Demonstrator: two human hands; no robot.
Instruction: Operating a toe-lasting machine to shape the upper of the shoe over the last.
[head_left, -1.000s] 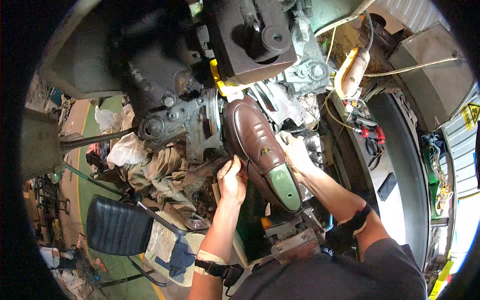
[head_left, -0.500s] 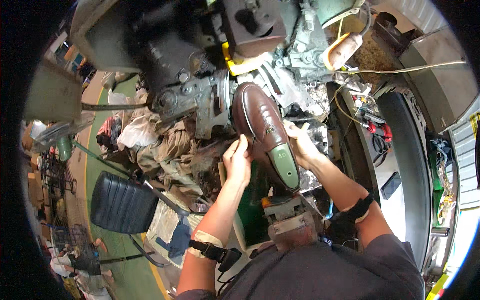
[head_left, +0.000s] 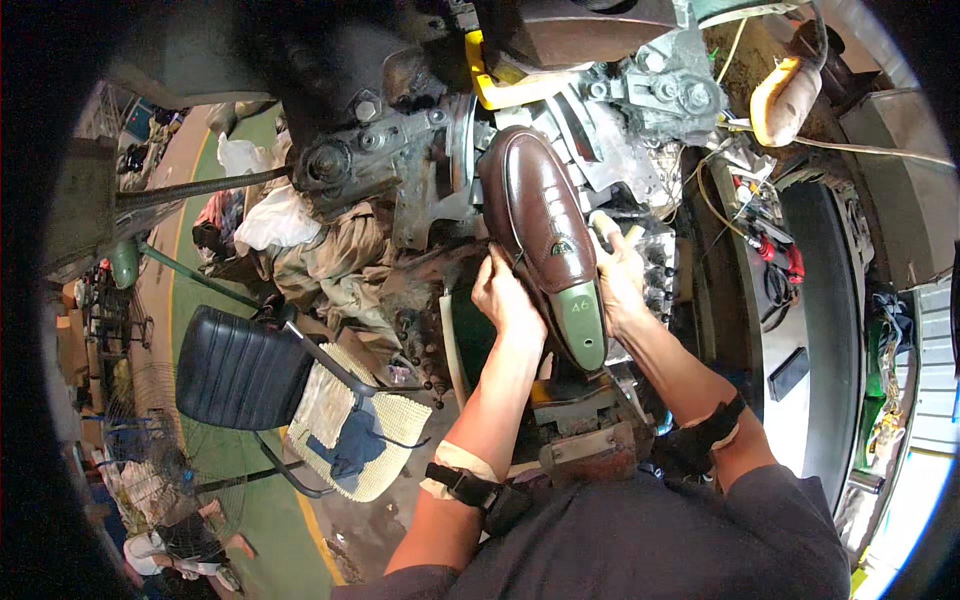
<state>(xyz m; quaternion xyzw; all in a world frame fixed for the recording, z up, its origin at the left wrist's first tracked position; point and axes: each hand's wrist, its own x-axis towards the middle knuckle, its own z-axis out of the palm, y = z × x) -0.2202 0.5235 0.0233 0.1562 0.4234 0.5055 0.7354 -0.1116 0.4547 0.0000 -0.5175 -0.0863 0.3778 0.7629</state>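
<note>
A brown leather loafer upper (head_left: 535,195) is stretched over a green shoe last (head_left: 580,322), whose bare heel end points toward me. Its toe reaches in among the metal plates (head_left: 575,125) of a dark, greasy machine. Against the shoe's left side my left hand (head_left: 508,300) is closed, its thumb near the lower edge of the leather. My right hand (head_left: 620,270) grips the opposite side near the heel, with pale coverings on some fingertips. Fingers beneath the shoe are hidden.
A yellow bracket (head_left: 490,90) sits above the toe. A lit lamp (head_left: 785,100) hangs at upper right. On the right, a phone (head_left: 788,373) lies on a ledge. To the left are a black chair (head_left: 240,372) and heaped cloth (head_left: 340,265). A metal stand (head_left: 585,450) is before me.
The whole view has shifted a little. The shoe has moved slightly farther up and stands straighter, and my left forearm has come in to the right. Both hands keep their hold.
</note>
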